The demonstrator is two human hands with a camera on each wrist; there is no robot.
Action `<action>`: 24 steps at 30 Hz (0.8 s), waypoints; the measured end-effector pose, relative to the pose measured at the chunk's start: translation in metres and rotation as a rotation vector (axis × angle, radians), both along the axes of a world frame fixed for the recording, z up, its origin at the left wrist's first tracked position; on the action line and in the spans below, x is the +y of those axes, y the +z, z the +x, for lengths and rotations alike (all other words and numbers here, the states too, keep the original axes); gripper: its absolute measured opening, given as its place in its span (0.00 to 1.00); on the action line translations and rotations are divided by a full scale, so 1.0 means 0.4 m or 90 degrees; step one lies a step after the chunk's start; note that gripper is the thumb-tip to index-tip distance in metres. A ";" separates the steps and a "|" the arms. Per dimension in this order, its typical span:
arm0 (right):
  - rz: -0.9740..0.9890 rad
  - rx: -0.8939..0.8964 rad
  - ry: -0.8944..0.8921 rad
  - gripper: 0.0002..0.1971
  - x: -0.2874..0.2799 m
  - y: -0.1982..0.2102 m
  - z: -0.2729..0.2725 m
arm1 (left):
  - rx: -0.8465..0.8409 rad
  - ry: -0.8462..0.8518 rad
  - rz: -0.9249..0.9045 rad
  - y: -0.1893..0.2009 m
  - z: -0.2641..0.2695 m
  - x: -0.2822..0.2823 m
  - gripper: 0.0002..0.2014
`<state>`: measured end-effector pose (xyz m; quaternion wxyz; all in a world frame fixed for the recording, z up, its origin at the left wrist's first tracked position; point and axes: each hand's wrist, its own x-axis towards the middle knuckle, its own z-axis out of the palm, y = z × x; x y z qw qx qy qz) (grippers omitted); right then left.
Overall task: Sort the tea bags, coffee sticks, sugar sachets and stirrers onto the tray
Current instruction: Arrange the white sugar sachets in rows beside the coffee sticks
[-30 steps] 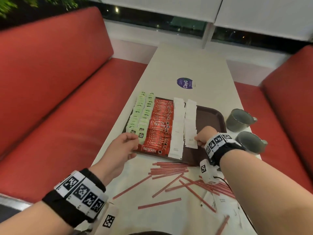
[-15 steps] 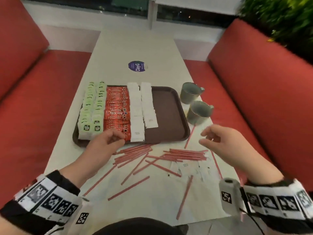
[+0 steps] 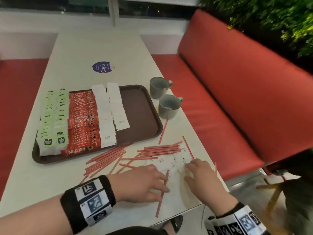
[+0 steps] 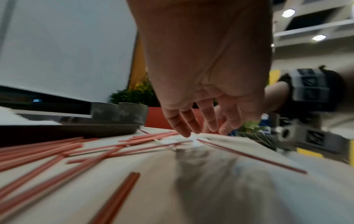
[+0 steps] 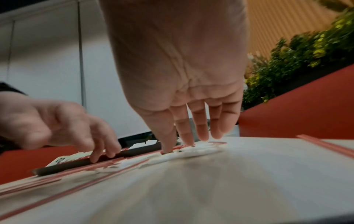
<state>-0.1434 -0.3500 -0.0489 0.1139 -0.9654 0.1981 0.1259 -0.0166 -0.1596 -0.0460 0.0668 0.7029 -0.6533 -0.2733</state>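
A brown tray [image 3: 138, 116] holds rows of green tea bags [image 3: 52, 122], red coffee sticks [image 3: 83, 121] and two columns of white sugar sachets [image 3: 108, 116]; its right part is bare. Red stirrers [image 3: 108, 158] lie scattered on the table in front of it. A few loose sugar sachets [image 3: 166, 162] lie near the table's right front edge. My left hand [image 3: 157, 177] reaches over them with straight fingers [image 4: 186, 128], touching a sachet and lying across one stirrer. My right hand [image 3: 191, 167] presses straight fingertips [image 5: 168, 145] on the sachets beside it.
Two grey cups [image 3: 159, 87] [image 3: 169, 106] stand right of the tray. A round purple sticker [image 3: 103, 67] lies farther back on the table. Red benches [image 3: 228, 82] flank the table, whose right edge runs close to my right hand.
My right hand left the sachet column on the tray and my left hand left the tray's front edge. Both came down onto the loose sachets at the front right.
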 end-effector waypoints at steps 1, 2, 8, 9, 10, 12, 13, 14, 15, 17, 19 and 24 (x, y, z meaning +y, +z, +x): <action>-0.009 0.013 0.027 0.21 0.004 -0.002 0.009 | -0.031 -0.068 0.009 -0.014 -0.008 -0.009 0.20; -0.018 0.022 0.050 0.23 0.009 -0.003 0.017 | -0.062 -0.120 0.012 -0.026 -0.012 -0.016 0.21; -0.001 0.040 0.093 0.22 0.033 -0.003 0.030 | -0.044 -0.081 0.000 -0.048 0.006 0.030 0.19; 0.009 0.039 0.102 0.21 0.039 -0.003 0.026 | -0.026 -0.058 0.007 -0.046 0.012 0.048 0.19; 0.020 0.036 0.111 0.21 0.044 -0.003 0.022 | -0.010 -0.031 0.013 -0.043 0.019 0.068 0.19; 0.039 0.032 0.129 0.19 0.056 -0.005 0.017 | -0.010 0.014 0.013 -0.037 0.030 0.102 0.20; 0.046 0.028 0.130 0.18 0.061 -0.003 0.018 | -0.021 0.031 0.000 -0.038 0.035 0.112 0.21; 0.048 0.020 0.125 0.18 0.065 -0.001 0.021 | -0.033 0.049 -0.018 -0.039 0.040 0.117 0.22; 0.045 0.010 0.114 0.17 0.070 0.004 0.029 | -0.049 0.075 -0.039 -0.040 0.047 0.116 0.21; 0.023 0.003 0.084 0.20 0.080 0.011 0.049 | -0.087 0.150 -0.099 -0.051 0.065 0.102 0.18; 0.008 0.020 0.057 0.25 0.091 0.009 0.068 | -0.115 0.231 -0.150 -0.040 0.071 0.065 0.18; -0.023 0.064 0.061 0.24 0.107 0.011 0.084 | -0.151 0.380 -0.009 -0.026 0.055 -0.017 0.21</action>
